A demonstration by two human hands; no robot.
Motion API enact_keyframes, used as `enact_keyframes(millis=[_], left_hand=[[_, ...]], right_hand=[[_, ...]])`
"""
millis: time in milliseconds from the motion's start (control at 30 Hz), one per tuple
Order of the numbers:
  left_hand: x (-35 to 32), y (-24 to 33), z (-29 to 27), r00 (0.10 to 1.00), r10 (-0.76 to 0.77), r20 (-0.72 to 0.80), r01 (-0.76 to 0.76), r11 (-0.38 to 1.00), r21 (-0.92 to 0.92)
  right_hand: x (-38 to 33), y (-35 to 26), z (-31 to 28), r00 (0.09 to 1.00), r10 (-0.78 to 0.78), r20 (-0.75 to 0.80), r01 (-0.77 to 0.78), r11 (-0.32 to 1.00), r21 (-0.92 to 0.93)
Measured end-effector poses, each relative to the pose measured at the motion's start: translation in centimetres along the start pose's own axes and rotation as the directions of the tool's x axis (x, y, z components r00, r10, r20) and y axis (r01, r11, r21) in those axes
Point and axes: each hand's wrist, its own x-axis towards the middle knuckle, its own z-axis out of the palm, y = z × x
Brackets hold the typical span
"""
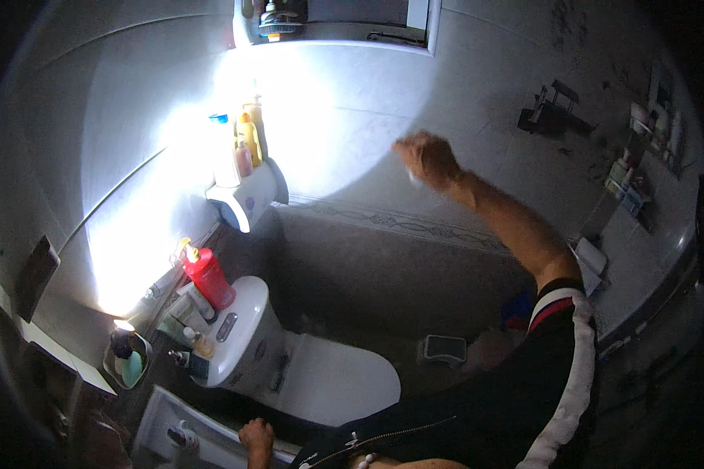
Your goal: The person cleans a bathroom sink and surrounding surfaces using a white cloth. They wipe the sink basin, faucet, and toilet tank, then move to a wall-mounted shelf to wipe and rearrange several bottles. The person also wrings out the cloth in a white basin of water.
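Observation:
My right hand [429, 160] is raised in front of the tiled wall, arm stretched out to the right. Its fingers are curled closed, and a small whitish bit shows beneath the palm; what it is I cannot make out. Low in the view, my left hand [256, 436] is closed beside the edge of a white basin [219, 428]. Whether it grips that edge or something else is hidden. Just beyond the basin stands a white toilet with its lid down [340, 379].
On the toilet tank [250, 301] stand a red pump bottle [210, 280] and several smaller bottles. A white wall holder [246, 195] carries more bottles, including a yellow one [247, 139]. Shelves with toiletries [627, 184] hang at the right. A small stool [443, 349] sits on the floor.

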Motion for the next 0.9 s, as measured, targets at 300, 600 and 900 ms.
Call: enact_keyframes(millis=[300, 600, 900], left_hand=[[-1.2, 0.0, -2.9, 0.963, -0.246, 0.109, 0.267, 0.928, -0.262], [5.6, 16.1, -14.9, 0.931, -0.318, -0.18, 0.049, 0.598, -0.8], [10.6, 19.3, -21.5, 0.924, -0.121, -0.363, -0.213, 0.626, -0.75]], right_hand=[[17.1, 14.0, -0.8, 0.943, 0.174, -0.283, -0.225, 0.961, -0.16], [25.2, 22.4, 5.8, 0.918, 0.393, -0.05, -0.395, 0.897, -0.198], [24.0, 22.4, 3.8, 0.936, 0.348, -0.046, -0.351, 0.924, -0.15]])
